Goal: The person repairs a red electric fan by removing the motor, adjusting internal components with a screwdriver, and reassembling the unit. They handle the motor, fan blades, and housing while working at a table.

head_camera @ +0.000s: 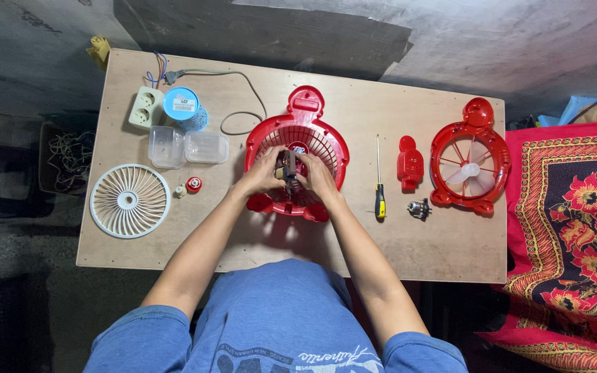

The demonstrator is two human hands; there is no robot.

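Note:
A red fan housing with a grille [297, 138] lies at the middle of the wooden table [354, 228]. Both my hands meet over its centre. My left hand [262, 173] and my right hand [317, 175] together grip a small dark motor part [289, 166] held upright between the fingers. The fingers hide most of that part and the middle of the grille.
To the right lie a yellow-handled screwdriver [379, 181], a red cover piece [410, 163], a small metal part [419, 208] and a second red fan frame with blades [470, 157]. On the left sit a white grille [130, 200], clear plastic boxes [186, 146], a blue can [185, 108] and a power strip [146, 107].

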